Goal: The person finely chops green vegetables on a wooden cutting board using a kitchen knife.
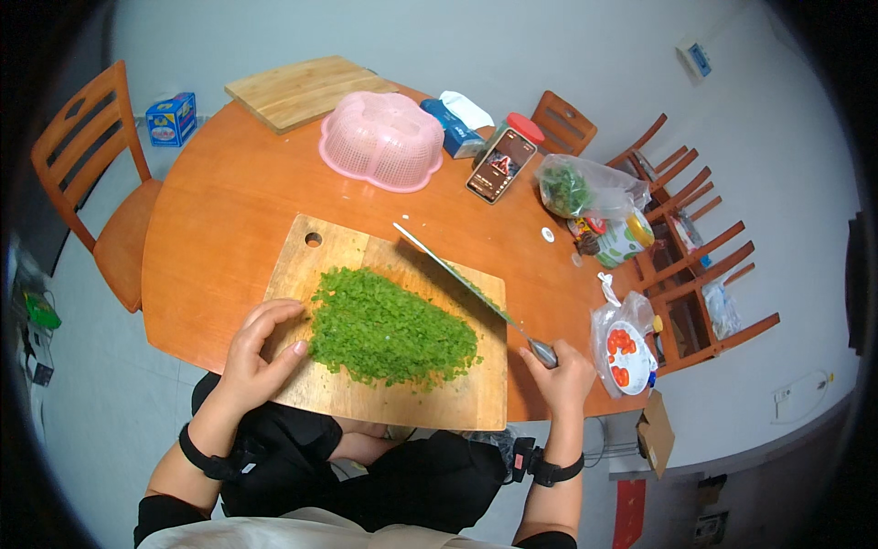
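A wide heap of finely chopped green vegetable [391, 329] lies on a wooden cutting board [439, 408] at the near edge of the table. My right hand [564, 377] grips the metal handle of a kitchen knife [456, 274]. The blade slants up and left above the board's right part, its edge side hard to make out, with green bits along it. At the left side of the heap is my left hand [257, 357], fingers apart and curved, holding nothing; its fingertips are beside the chopped greens.
A pink plastic basket [382, 141] sits upside down beyond the board, near a second wooden board [309, 89], a tissue pack [454, 127] and a propped phone [501, 166]. Rightward are a plastic bag with greens [566, 187], a tub [621, 240] and a white plate with red pieces [638, 360].
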A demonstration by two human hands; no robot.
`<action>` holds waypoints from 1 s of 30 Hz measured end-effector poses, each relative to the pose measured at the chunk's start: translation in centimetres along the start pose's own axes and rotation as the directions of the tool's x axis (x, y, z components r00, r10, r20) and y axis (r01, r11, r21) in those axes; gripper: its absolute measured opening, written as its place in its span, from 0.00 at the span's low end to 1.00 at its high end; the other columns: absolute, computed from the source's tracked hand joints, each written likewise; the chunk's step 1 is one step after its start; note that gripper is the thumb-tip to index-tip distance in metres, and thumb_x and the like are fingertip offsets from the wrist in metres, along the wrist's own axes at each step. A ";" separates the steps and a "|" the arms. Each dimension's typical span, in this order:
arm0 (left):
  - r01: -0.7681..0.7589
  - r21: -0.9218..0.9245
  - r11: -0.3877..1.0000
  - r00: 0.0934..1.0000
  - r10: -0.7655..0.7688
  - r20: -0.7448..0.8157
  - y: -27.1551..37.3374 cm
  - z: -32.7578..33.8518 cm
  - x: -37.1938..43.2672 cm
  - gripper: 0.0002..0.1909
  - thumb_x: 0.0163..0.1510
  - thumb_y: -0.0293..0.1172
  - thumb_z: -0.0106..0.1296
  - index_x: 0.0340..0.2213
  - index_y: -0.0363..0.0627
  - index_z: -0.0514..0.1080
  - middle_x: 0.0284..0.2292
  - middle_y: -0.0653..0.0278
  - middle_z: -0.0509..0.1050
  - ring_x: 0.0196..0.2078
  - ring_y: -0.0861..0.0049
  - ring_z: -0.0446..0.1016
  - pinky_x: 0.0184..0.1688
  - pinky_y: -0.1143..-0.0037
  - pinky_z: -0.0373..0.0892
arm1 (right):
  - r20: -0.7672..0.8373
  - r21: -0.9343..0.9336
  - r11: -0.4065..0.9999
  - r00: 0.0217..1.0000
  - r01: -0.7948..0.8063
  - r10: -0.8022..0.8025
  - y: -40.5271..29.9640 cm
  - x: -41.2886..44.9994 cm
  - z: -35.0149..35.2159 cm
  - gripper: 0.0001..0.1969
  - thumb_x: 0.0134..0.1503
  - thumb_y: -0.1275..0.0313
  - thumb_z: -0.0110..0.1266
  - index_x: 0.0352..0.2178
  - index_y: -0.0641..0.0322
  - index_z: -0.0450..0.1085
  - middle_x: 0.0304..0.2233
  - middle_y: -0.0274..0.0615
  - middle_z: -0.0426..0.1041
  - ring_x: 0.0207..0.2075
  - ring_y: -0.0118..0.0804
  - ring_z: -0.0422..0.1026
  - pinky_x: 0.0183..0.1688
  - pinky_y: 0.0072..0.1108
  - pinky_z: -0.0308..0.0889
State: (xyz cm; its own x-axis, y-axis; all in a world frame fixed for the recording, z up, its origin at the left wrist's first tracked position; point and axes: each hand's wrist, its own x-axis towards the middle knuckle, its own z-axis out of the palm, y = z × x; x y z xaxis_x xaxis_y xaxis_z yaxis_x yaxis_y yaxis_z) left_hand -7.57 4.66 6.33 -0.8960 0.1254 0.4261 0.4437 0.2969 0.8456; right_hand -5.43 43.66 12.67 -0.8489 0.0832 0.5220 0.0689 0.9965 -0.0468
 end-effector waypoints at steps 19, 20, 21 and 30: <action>-0.006 -0.008 1.000 1.000 0.006 0.005 0.5 -0.1 0.1 0.17 0.46 0.28 0.55 0.40 0.34 0.70 0.42 0.52 0.70 0.49 0.61 0.67 0.52 0.69 0.61 | -0.067 0.061 0.998 0.997 0.034 -0.030 0.5 0.6 0.7 0.21 0.39 0.53 0.65 0.15 0.60 0.68 0.14 0.45 0.69 0.17 0.46 0.70 0.19 0.29 0.63; -0.004 -0.008 1.000 1.000 0.004 0.001 0.5 -0.1 0.1 0.17 0.46 0.28 0.55 0.40 0.34 0.70 0.42 0.52 0.70 0.49 0.61 0.67 0.52 0.69 0.61 | -0.066 0.063 0.997 0.997 0.039 -0.035 0.5 0.7 0.7 0.21 0.39 0.53 0.65 0.15 0.60 0.68 0.14 0.45 0.69 0.17 0.46 0.70 0.19 0.29 0.63; -0.008 0.000 1.000 1.000 0.008 0.004 0.5 -0.2 0.1 0.17 0.46 0.27 0.55 0.40 0.34 0.70 0.42 0.52 0.70 0.49 0.61 0.67 0.52 0.69 0.62 | -0.037 0.031 0.999 0.998 0.042 -0.041 0.3 0.8 0.7 0.22 0.39 0.53 0.65 0.14 0.60 0.68 0.14 0.45 0.69 0.17 0.46 0.69 0.19 0.29 0.63; -0.015 -0.002 1.000 1.000 0.015 0.012 0.3 -0.1 0.2 0.17 0.47 0.27 0.55 0.40 0.34 0.70 0.42 0.52 0.70 0.48 0.61 0.67 0.51 0.69 0.62 | 0.087 0.021 0.991 0.988 0.130 -0.131 -1.3 -0.3 -0.6 0.24 0.38 0.50 0.64 0.12 0.59 0.66 0.12 0.44 0.67 0.16 0.46 0.69 0.20 0.31 0.63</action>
State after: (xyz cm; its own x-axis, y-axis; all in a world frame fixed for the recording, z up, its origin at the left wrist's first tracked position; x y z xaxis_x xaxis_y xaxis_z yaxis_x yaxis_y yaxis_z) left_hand -7.61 4.67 6.65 -0.8892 0.1415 0.4350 0.4574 0.2931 0.8396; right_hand -4.99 42.31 13.10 -0.8930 -0.0489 0.4474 -0.0530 0.9986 0.0034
